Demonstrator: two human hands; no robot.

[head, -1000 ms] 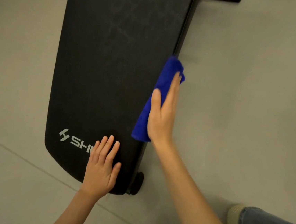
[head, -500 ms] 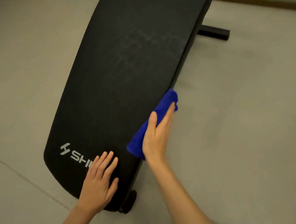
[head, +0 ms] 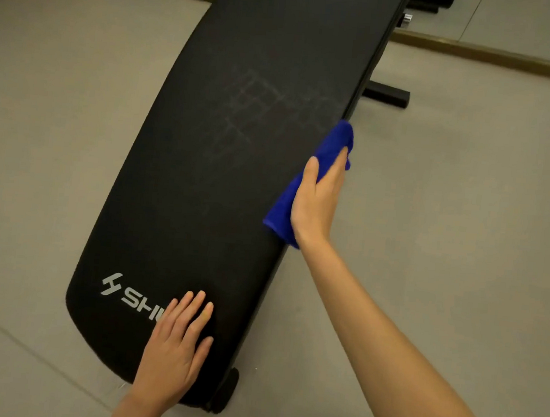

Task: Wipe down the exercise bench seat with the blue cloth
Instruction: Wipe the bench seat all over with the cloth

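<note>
The black padded exercise bench seat (head: 235,187) runs away from me, with a white logo at its near end and faint chalky marks (head: 252,112) in the middle. My right hand (head: 318,199) presses the folded blue cloth (head: 335,140) against the seat's right edge. Its fingers lie straight along the side and its thumb rests on top. My left hand (head: 176,343) lies flat on the near end of the seat, partly covering the logo, fingers spread and straight.
Grey floor surrounds the bench. A black foot bar (head: 387,96) sticks out to the right behind the cloth. A small black wheel (head: 225,393) sits under the near right corner. A brown baseboard (head: 483,55) and dark equipment line the far wall.
My right hand has slid the blue cloth farther away along the seat's right edge, up level with the chalky marks. My view has tilted up. The left hand stays put.
</note>
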